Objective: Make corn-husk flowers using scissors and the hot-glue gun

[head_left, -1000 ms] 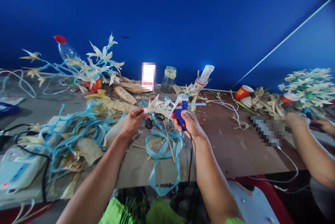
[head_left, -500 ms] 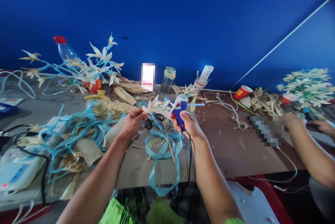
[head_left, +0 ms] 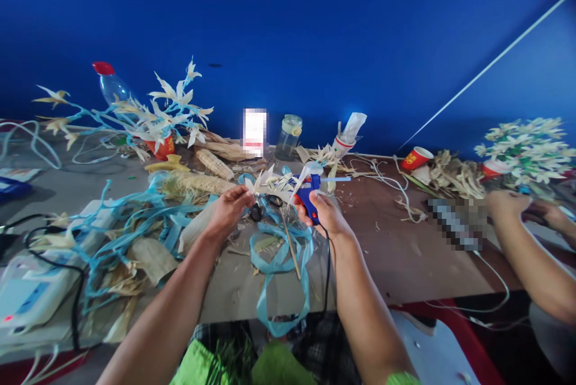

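My right hand (head_left: 321,212) is wrapped round a blue glue gun (head_left: 308,198) with a pale glue stick out of its back and a black cord hanging down. The gun's front end is among pale husk pieces. A pale husk flower (head_left: 261,182) is pinched at its edge by the fingers of my left hand (head_left: 234,208). Just below lie a looped blue ribbon (head_left: 281,266), a thin stick (head_left: 291,247) and a dark round object (head_left: 256,212) that I cannot make out fully.
Blue strips (head_left: 153,211) and husks cover the table's left side, beside a white power box (head_left: 33,292). Behind stand a flower arrangement (head_left: 168,115), a corn cob (head_left: 215,164), a glass jar (head_left: 288,138) and a red cup (head_left: 416,158). Another person's hands work at the right.
The other person's hands at the right have shifted slightly. My own hands stay almost still, with the flower turned very slightly.
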The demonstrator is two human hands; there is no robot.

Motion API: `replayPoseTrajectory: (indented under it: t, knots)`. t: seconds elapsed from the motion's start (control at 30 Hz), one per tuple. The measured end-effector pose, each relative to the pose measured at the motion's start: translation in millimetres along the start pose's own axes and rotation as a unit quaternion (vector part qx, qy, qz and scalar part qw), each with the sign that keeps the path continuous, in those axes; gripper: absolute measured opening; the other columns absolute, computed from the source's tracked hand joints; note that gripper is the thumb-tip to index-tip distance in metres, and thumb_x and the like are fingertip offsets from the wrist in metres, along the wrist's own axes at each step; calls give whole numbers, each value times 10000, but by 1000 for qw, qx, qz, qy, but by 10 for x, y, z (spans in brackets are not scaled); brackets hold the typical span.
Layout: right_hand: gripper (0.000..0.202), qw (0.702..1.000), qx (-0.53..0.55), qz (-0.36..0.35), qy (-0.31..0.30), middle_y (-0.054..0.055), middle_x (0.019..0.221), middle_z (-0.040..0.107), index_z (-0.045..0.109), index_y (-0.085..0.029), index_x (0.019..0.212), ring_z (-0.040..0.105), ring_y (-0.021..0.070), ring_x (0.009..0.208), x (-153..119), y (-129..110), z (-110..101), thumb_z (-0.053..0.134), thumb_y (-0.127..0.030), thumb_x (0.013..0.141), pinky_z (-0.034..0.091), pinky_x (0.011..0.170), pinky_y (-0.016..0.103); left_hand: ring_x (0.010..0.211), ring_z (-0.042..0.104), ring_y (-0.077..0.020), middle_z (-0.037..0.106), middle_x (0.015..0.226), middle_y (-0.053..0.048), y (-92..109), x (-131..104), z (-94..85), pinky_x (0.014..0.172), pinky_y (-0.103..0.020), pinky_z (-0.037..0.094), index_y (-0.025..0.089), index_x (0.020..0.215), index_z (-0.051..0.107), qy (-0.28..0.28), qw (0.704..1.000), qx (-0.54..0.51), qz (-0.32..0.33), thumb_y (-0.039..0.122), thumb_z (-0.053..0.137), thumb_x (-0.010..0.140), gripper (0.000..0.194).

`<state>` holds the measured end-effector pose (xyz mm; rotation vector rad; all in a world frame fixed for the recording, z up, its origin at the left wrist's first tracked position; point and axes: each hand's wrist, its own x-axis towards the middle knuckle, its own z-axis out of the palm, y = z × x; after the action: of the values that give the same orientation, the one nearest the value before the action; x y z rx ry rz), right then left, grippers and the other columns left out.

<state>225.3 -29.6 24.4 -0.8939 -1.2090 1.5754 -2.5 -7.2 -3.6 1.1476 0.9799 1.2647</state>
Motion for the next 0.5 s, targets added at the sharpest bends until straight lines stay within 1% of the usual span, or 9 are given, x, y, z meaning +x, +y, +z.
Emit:
replayPoseTrajectory:
  t: [0.23,0.4,0.5]
  knots:
    - [467,1000,10,2,-6,4,644,534,623,-129,817,424,51,419,-6,5,-33,549,-589,780,271,385,207,581,472,-97,536,586,16,-29,17,-13,609,-233,365,162,619,595,-7,1000,-14,11,354,665,704,221]
    - [486,999,3,23,-23,11,645,532,629,-150,803,399,60,416,-2,2,-18,570,-627,734,237,395,226,570,464,-90,540,576,16,1,2,0,580,-224,351,155,623,604,-4,1000,-21,10,353,673,703,224]
    - [499,1000,-11,17,-16,29,666,562,640,-170,806,376,74,430,-3,-8,-22,547,-654,725,249,419,249,569,483,-94,558,582,9,-31,14,-3,581,-227,368,156,623,610,-1,999,-41,4,350,692,687,220]
